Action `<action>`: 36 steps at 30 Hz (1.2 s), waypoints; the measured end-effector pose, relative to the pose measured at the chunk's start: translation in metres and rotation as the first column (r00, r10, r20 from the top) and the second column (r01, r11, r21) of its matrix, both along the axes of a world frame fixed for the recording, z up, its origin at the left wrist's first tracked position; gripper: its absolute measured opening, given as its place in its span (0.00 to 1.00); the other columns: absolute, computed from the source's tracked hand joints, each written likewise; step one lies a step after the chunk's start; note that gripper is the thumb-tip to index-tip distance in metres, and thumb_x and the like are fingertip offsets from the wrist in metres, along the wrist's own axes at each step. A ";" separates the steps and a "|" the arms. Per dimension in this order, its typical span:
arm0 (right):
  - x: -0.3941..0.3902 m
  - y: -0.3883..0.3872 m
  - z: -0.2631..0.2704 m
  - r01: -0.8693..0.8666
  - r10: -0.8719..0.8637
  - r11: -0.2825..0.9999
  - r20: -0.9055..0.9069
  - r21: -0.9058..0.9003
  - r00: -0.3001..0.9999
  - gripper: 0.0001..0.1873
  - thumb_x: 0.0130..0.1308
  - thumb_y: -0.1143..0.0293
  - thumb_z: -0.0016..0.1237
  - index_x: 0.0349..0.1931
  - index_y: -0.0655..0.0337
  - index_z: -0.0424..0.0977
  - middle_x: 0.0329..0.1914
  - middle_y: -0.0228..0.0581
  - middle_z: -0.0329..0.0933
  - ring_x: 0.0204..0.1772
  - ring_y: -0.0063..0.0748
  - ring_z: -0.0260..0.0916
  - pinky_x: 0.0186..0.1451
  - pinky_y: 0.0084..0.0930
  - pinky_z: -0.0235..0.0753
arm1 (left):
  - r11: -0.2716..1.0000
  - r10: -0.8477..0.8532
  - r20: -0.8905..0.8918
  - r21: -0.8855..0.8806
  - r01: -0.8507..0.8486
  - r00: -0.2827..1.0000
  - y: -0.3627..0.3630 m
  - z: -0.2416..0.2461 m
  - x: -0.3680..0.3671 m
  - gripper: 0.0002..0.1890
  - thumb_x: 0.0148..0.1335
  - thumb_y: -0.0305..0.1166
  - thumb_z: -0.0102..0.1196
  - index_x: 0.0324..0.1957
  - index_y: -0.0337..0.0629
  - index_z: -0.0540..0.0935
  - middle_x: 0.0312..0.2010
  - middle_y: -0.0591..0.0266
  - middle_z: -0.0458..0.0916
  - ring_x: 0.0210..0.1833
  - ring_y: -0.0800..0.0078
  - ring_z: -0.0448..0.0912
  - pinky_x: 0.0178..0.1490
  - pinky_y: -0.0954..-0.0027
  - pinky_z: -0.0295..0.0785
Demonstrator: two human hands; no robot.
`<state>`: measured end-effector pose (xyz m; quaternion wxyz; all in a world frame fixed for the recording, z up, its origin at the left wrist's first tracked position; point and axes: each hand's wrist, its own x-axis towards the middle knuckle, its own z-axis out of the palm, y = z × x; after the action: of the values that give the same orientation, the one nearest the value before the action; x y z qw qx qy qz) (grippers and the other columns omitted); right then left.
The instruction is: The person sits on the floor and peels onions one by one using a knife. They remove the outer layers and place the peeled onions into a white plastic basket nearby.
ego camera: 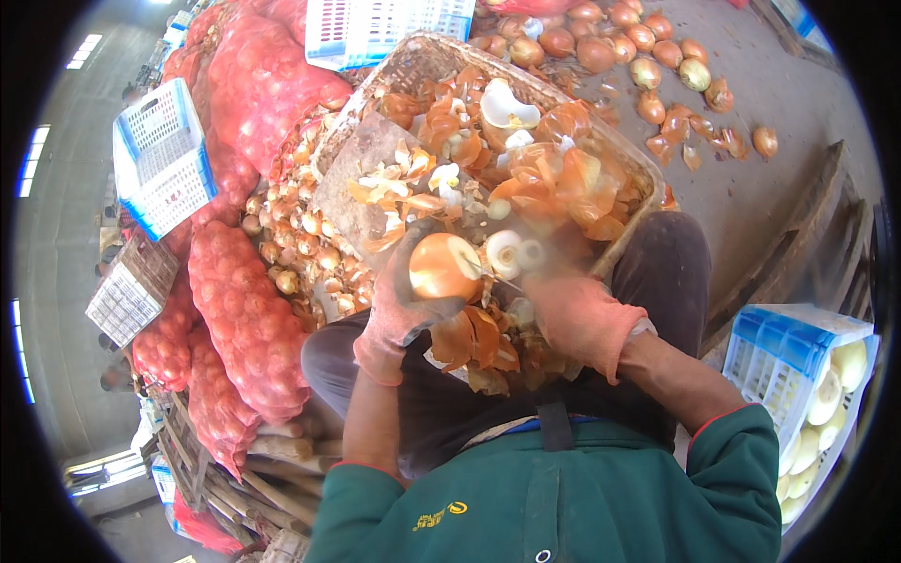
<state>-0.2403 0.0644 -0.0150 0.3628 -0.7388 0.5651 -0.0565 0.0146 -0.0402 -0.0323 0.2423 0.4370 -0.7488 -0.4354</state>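
Observation:
My left hand [394, 302], in a dark-palmed orange work glove, grips a brown onion [440, 267] whose pale cut end faces right. In my right hand [584, 313], gloved alike and partly blurred, is a knife; its thin blade [505, 283] reaches to the onion's cut face, and its handle is hidden in the fist. White onion slices [504, 253] show just beyond the blade. Beneath both hands lies a worn, dirty plastic crate [637, 169] heaped with onion skins [563, 183] and trimmings. A grey board [345, 190] rests across the crate's left side.
Red mesh sacks of onions [243, 317] pile up at left, with loose onions [310, 243] beside them. Blue-and-white crates [165, 155] stand on the sacks. More onions [595, 53] lie on the floor ahead. At right, a crate [781, 352] holds peeled onions [823, 397] near wooden pallets [795, 232].

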 end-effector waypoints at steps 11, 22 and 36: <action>0.029 0.008 -0.024 -0.059 0.041 0.993 -0.176 -0.100 0.983 0.18 0.65 0.73 0.50 0.52 0.71 0.66 0.40 0.51 0.79 0.44 0.43 0.82 0.45 0.33 0.79 | 0.993 0.102 -0.046 -0.052 -0.105 0.994 0.015 -0.005 -0.012 0.52 0.41 0.35 0.78 0.70 0.32 0.66 0.59 0.47 0.78 0.61 0.57 0.78 0.65 0.58 0.73; 0.056 0.002 -0.004 0.530 -0.618 0.773 0.601 0.348 0.507 0.12 0.68 0.72 0.42 0.47 0.70 0.69 0.37 0.57 0.78 0.37 0.48 0.78 0.40 0.42 0.75 | 0.981 0.192 -0.106 0.006 -0.193 0.976 0.025 -0.005 -0.025 0.52 0.43 0.32 0.78 0.71 0.32 0.64 0.59 0.49 0.78 0.62 0.62 0.78 0.65 0.62 0.73; 0.003 0.006 0.007 0.172 -0.237 0.958 0.296 0.229 0.925 0.12 0.67 0.71 0.44 0.47 0.70 0.69 0.38 0.63 0.79 0.47 0.60 0.78 0.53 0.47 0.74 | 0.995 0.097 -0.052 0.032 -0.095 0.994 0.011 -0.010 -0.004 0.54 0.40 0.33 0.78 0.71 0.32 0.64 0.63 0.47 0.75 0.66 0.58 0.74 0.69 0.60 0.68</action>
<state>-0.2375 0.0700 -0.0078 0.5136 -0.6167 0.5757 -0.1566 0.0107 -0.0288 -0.0424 0.2762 0.4643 -0.7137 -0.4458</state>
